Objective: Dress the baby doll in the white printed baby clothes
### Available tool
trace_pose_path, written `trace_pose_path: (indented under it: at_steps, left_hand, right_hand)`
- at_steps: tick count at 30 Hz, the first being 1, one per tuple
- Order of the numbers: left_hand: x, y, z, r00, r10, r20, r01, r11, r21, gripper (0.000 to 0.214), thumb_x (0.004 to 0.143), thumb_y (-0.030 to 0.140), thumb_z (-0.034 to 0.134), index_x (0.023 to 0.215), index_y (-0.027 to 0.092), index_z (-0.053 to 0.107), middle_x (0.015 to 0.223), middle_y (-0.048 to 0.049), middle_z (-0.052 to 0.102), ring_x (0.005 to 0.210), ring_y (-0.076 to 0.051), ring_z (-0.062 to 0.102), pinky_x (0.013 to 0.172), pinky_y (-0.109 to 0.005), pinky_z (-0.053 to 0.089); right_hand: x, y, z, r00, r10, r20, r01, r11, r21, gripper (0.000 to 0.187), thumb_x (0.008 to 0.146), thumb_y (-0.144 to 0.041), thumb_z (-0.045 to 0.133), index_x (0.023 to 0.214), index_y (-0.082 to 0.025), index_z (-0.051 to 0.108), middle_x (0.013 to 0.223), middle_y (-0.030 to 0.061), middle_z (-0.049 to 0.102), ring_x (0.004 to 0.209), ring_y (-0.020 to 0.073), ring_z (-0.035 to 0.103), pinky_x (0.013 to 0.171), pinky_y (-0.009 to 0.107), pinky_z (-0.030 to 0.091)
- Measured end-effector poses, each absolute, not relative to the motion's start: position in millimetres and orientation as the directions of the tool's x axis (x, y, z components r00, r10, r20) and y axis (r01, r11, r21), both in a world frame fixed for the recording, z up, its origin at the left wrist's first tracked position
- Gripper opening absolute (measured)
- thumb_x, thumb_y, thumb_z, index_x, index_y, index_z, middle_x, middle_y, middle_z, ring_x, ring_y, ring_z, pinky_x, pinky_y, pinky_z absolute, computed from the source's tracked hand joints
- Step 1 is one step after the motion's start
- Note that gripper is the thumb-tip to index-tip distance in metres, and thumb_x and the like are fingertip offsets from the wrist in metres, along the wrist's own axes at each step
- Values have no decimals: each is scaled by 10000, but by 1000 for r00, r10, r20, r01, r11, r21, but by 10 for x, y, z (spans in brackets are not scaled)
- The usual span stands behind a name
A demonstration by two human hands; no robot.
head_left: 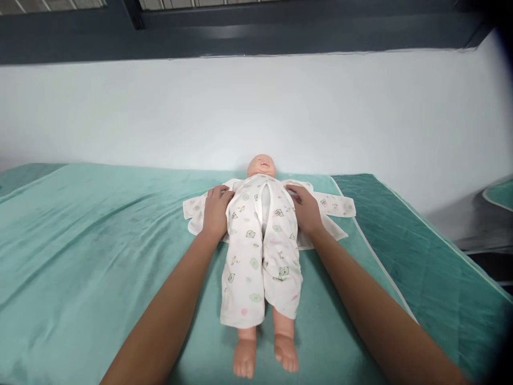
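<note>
A baby doll lies on its back, head at the far end and bare feet towards me. White printed trousers cover its legs and reach up to its chest, with a split at the front. Beneath the doll a matching white shirt is spread out, its sleeves to both sides. My left hand is closed at the left edge of the trousers, near the waist. At the opposite edge, my right hand has its fingers curled in against the cloth. Some fingertips are hidden by fabric.
A light green sheet with wrinkles lies under the doll. To the right is a darker green quilted cover with a pale edge. A white wall rises just behind the doll's head, below a dark metal beam.
</note>
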State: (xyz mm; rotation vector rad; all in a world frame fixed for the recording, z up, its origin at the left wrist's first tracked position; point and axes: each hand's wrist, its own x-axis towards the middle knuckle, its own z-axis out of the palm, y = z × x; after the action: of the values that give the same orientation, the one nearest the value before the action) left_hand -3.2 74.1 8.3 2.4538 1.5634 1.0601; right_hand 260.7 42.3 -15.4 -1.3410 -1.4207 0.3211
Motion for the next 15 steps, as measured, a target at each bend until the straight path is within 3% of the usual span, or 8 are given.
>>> trace_pose_path:
  at_steps: [3, 5, 8, 11, 15]
  left_hand:
    - [-25, 628, 109, 240, 823, 515, 846, -438, 305, 245, 870, 195, 487, 1005, 231, 688, 1183, -111, 575, 1157, -307, 446, 974, -424, 420]
    - [10, 599, 135, 234, 843, 484, 834, -430, 346, 216, 854, 176, 479, 935, 215, 675, 1073, -118, 604, 1079, -306, 479, 912, -421, 429]
    - [71, 604, 151, 200, 898, 393, 718, -407, 565, 193, 824, 162, 472, 896, 204, 646, 935, -89, 658, 925, -269, 546, 865, -401, 432]
    - [115, 619, 129, 121, 954, 276, 485, -299, 822, 153, 816, 244, 500, 833, 205, 646, 817, -51, 689, 821, -247, 570, 824, -375, 439]
    - [157, 575, 99, 118, 985, 126, 260, -153, 954, 171, 763, 362, 598, 771, 198, 645, 821, -51, 708, 866, -262, 590, 805, -361, 455]
  right_hand:
    - [2574, 325, -190, 376, 853, 362, 452, 172, -875, 291, 830, -328, 552, 1070, -213, 671, 1105, 94, 719, 1035, 247, 645, 948, 441, 494]
    - [2564, 295, -194, 391, 894, 220, 380, 61, -923, 275, 786, -342, 594, 1005, -203, 685, 1033, 94, 739, 970, 261, 665, 861, 430, 527]
    - [2566, 303, -186, 307, 950, 59, 213, -9, -977, 293, 722, -360, 662, 956, -192, 717, 950, 83, 761, 907, 287, 684, 762, 406, 551]
    - [2563, 321, -167, 207, 978, 1, 30, -5, -1000, 329, 676, -380, 716, 952, -202, 743, 848, 59, 770, 821, 296, 696, 701, 401, 562]
    - [2550, 294, -107, 117, 992, -45, -112, -32, -993, 391, 639, -375, 766, 1001, -226, 757, 806, 59, 773, 804, 316, 710, 694, 433, 581]
